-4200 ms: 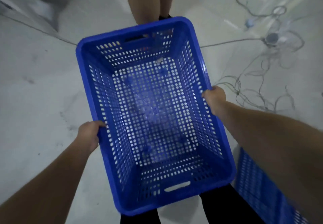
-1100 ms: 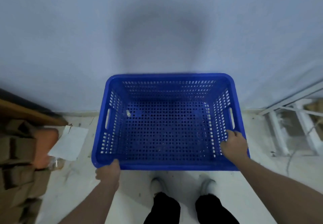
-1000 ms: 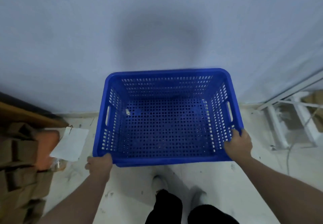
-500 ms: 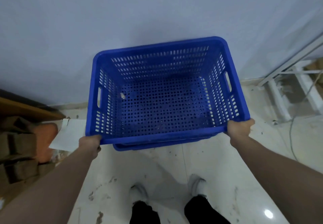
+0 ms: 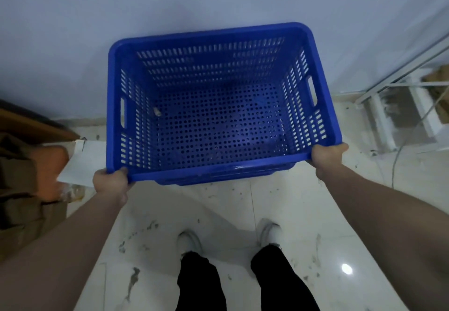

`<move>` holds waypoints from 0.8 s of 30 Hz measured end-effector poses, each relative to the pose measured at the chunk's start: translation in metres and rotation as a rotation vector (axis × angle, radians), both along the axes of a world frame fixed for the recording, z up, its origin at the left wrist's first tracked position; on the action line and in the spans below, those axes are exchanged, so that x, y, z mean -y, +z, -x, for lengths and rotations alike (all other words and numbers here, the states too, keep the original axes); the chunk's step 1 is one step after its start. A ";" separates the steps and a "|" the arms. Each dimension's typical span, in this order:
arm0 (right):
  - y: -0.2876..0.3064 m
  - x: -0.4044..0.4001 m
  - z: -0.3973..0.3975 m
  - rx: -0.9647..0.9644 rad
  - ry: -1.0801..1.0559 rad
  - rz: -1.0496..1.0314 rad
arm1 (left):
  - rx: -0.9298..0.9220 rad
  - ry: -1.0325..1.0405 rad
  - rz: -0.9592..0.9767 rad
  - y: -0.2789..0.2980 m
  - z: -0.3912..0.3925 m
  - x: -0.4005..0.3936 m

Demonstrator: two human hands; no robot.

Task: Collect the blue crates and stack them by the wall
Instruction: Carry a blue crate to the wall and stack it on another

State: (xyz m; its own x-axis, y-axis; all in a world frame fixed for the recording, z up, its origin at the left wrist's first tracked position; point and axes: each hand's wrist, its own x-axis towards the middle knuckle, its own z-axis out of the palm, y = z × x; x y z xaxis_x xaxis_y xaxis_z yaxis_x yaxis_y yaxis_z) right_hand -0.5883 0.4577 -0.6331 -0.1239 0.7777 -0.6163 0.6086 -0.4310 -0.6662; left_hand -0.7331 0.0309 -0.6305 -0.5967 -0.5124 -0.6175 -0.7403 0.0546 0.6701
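A blue perforated crate (image 5: 218, 114) is right against the pale wall (image 5: 170, 2), its long side facing me. Under its near rim a second blue rim (image 5: 226, 179) shows, so it appears nested in another crate below. My left hand (image 5: 110, 182) grips the near left corner of the top rim. At the near right corner, my right hand (image 5: 326, 156) grips the rim too. A small pale scrap (image 5: 156, 111) lies on the crate's floor.
Brown cardboard and an orange object (image 5: 47, 172) are piled at the left, with a white sheet (image 5: 85, 162) beside them. A white metal frame (image 5: 398, 106) and a cable stand at the right. My feet (image 5: 189, 240) are on the scuffed white tile floor.
The crate was carried from the open floor to the wall. Over the last second my hands slid from its sides to the near corners, and I stepped back a little.
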 end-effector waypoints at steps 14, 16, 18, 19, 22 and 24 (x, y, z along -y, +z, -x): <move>-0.004 0.028 -0.032 0.369 1.088 -0.696 | -0.133 -1.058 0.885 0.001 -0.033 -0.035; -0.003 0.037 -0.028 0.343 1.267 -0.598 | -0.103 -1.374 0.784 -0.002 -0.038 -0.060; -0.002 0.038 -0.028 0.374 1.314 -0.617 | 0.033 -1.529 0.719 -0.004 -0.040 -0.076; -0.002 0.037 -0.029 0.407 1.351 -0.639 | 0.061 -1.565 0.744 -0.005 -0.041 -0.076; 0.000 0.037 -0.033 0.442 1.433 -0.648 | -0.035 -1.637 0.813 -0.008 -0.047 -0.061; 0.001 0.046 -0.032 0.426 1.401 -0.654 | -0.123 -1.611 0.837 -0.010 -0.046 -0.053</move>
State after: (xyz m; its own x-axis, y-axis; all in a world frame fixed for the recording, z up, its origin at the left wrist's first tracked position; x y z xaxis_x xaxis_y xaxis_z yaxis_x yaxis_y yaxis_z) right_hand -0.5567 0.4114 -0.6320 -0.8464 0.3355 -0.4135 0.4406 0.8773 -0.1900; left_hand -0.6870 0.0842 -0.6402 -0.7840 0.4294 -0.4483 0.4163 0.8994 0.1335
